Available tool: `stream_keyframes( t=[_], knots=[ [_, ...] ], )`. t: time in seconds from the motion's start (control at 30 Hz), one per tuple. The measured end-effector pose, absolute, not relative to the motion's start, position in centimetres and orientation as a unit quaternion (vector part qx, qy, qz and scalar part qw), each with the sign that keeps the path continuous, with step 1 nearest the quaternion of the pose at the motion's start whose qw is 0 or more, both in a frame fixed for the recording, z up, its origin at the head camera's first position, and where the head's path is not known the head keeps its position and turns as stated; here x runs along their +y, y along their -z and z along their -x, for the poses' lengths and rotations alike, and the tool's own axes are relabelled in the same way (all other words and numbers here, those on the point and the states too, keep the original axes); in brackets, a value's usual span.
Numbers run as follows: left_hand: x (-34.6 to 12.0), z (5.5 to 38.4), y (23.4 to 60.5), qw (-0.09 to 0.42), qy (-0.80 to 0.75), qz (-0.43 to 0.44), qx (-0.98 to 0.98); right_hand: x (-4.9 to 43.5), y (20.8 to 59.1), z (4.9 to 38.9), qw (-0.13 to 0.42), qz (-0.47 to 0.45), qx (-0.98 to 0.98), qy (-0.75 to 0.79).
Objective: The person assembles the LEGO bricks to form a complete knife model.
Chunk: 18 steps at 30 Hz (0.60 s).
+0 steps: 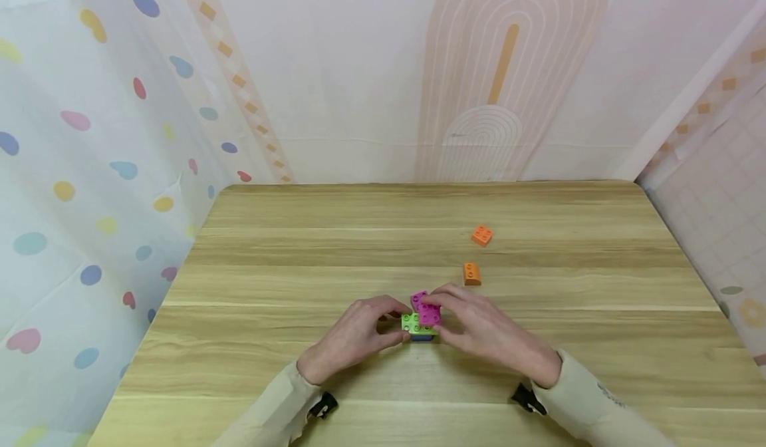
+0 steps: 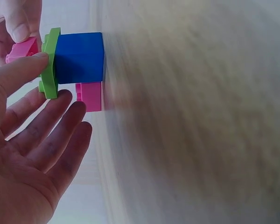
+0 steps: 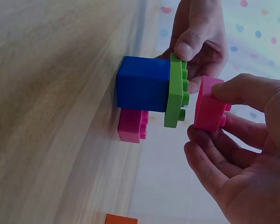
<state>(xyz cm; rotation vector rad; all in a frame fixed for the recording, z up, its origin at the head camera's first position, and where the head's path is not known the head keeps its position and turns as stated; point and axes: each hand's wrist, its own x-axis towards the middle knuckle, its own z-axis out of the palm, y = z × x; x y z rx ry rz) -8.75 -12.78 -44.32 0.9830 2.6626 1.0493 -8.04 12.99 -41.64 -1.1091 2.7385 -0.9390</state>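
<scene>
A tall blue block (image 3: 142,84) stands on the table with a flat lime-green brick (image 3: 175,91) on its top. Thumb and fingers of my left hand (image 1: 362,330) pinch opposite edges of the green brick. My right hand (image 1: 481,327) pinches a pink brick (image 3: 210,102), studs up. In the right wrist view a narrow gap shows between this pink brick and the green studs. Another, lower pink brick (image 2: 90,96) rests on the table against the far side of the blue block.
Beyond the hands lie two loose orange bricks on the wooden table (image 1: 287,261): a rounded one (image 1: 471,274) and, farther back, a square one (image 1: 481,235) with studs up. A patterned curtain (image 1: 347,74) hangs behind the table's far edge.
</scene>
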Motion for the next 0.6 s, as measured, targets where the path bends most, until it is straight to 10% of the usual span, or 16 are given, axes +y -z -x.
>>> stream_keyframes(
  t=[0.6],
  knots=[
    [-12.68,8.74,44.63,0.073,-0.382,-0.304,0.87,12.47,42.24,8.28,0.017,0.394,0.872,0.291]
  ],
)
